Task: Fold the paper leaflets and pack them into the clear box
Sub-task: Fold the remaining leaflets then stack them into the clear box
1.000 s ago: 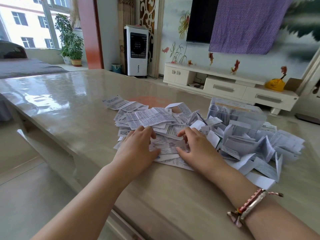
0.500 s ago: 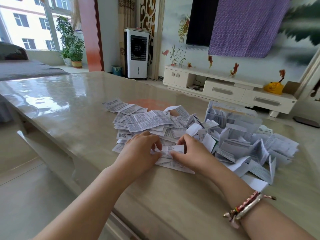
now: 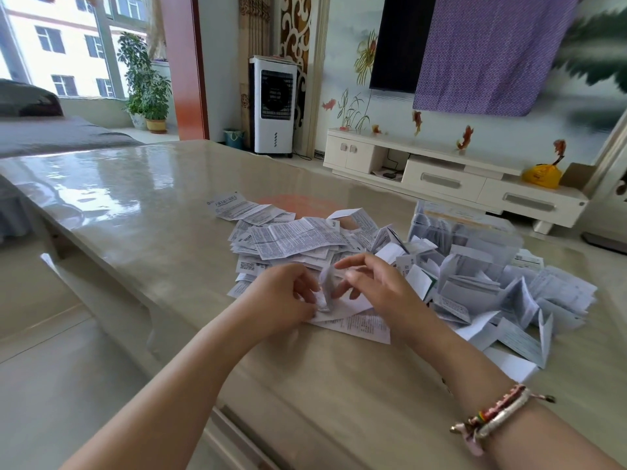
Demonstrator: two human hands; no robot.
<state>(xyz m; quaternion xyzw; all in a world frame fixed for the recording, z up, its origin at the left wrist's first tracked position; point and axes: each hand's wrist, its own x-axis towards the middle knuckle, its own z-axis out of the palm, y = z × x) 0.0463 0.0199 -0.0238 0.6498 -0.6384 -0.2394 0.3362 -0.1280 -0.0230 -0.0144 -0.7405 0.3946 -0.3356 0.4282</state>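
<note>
Paper rises off the table (image 3: 142, 205) between your hands: a second ago both palms lay flat on the heap, and now one leaflet (image 3: 324, 293) stands lifted and bent above the sheets near the front edge. That shift suggests sorting has given way to folding, so one more leaflet is on its way to the box (image 3: 464, 232).

Your left hand (image 3: 281, 300) is curled, thumb and fingers pinching the leaflet's near side. Your right hand (image 3: 373, 286) hovers just beside it, forefinger stretched toward the far edge, the other fingers bent down onto the paper; motion blur makes it hard to say whether it truly grips the leaflet or only steadies it, though a pinch seems likely. Both wrists are raised off the table, forearms angling in from the front edge, a braided bracelet (image 3: 492, 415) on the right wrist.

Unfolded leaflets (image 3: 288, 235) spread flat toward the table's middle, left of your hands. Folded ones (image 3: 509, 300) are piled loosely toward the right edge, touching the box, which stands behind them and already holds some upright. Most of the heap is yet to be folded, and the loose folded pile is not yet packed.
</note>
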